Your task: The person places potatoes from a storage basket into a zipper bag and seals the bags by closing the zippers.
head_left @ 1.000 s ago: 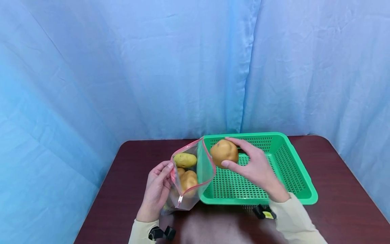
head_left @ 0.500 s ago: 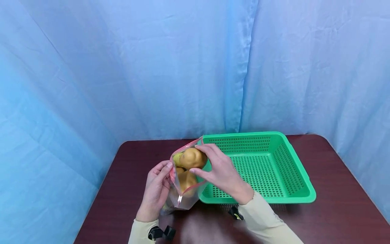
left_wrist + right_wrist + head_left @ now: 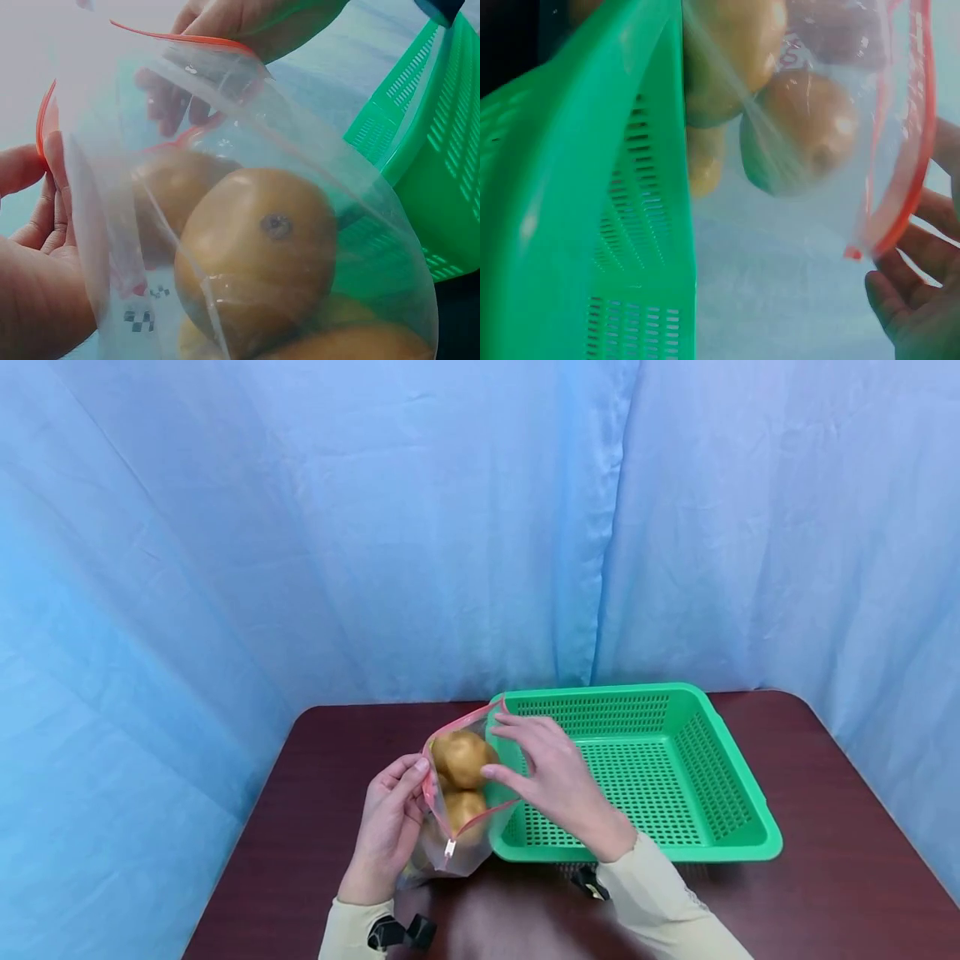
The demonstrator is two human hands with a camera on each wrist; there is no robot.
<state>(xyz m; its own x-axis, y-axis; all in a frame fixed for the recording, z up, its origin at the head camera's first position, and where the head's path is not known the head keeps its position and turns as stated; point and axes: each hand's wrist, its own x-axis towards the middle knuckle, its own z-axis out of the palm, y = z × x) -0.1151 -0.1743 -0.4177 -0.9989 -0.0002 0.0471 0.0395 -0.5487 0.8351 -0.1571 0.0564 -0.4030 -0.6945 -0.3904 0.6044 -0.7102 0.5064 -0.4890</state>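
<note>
My left hand [image 3: 386, 827] pinches the red-edged rim of a clear slider zip bag [image 3: 467, 858] between thumb and fingers, keeping its mouth spread. Inside, a round golden-brown fruit [image 3: 465, 760] resembling an Asian pear lies uppermost, its dark end spot facing the left wrist view. Another brown fruit [image 3: 465, 808] lies below it, and more show through the plastic in both wrist views. My right hand [image 3: 558, 781] is at the bag's right side, fingers loosely bent at the mouth, holding nothing. In the left wrist view its fingertips [image 3: 169, 109] show through the plastic.
A green plastic basket [image 3: 738, 777] with slotted walls stands right of the bag, its left rim close against the plastic. Both rest on a dark reddish-brown table [image 3: 300, 860]. Blue curtains [image 3: 450, 527] hang behind and to the left.
My right hand has carried a brown fruit from over the basket leftward into the bag and let it go. That fruit now covers the yellow-green one. My left hand has stayed on the rim.
</note>
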